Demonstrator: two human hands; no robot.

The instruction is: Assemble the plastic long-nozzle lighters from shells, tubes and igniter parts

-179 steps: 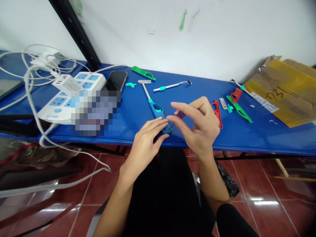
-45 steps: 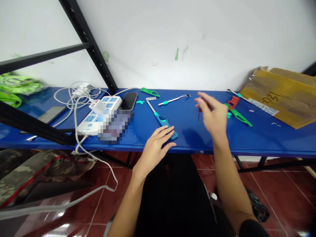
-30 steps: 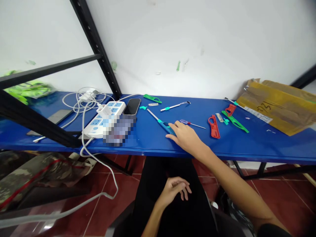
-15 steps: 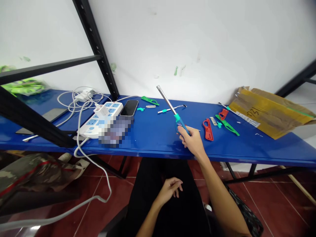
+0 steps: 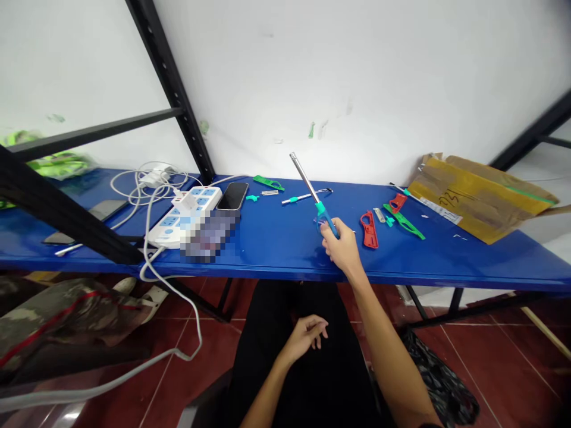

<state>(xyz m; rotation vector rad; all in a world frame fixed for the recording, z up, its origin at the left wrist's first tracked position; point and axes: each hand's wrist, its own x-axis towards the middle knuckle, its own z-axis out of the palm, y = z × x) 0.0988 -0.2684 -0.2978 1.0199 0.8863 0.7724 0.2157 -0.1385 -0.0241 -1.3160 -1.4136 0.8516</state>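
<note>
My right hand point(image 5: 342, 245) is closed around the blue handle of a long-nosed lighter point(image 5: 307, 179), over the front part of the blue table. The lighter's metal tube points up and away to the left, with a green collar at its base. My left hand point(image 5: 307, 334) hangs over my lap, below the table edge, fingers loosely bent and apart, holding nothing I can see. Right of my right hand lies a red lighter handle half point(image 5: 370, 230). Behind the lighter rests a loose metal tube with a green collar point(image 5: 292, 200).
Left on the table are a white power strip point(image 5: 166, 238) with cables, a phone point(image 5: 232, 196) and a green handle half point(image 5: 269, 183). To the right are a green handle part point(image 5: 409, 226), another red part point(image 5: 397, 203) and a taped cardboard box point(image 5: 482, 199). A black shelf post point(image 5: 176, 95) rises at left.
The view has shifted slightly. My right hand still grips the lighter, whose tip has moved a little to the right. My left hand stays over my lap.
</note>
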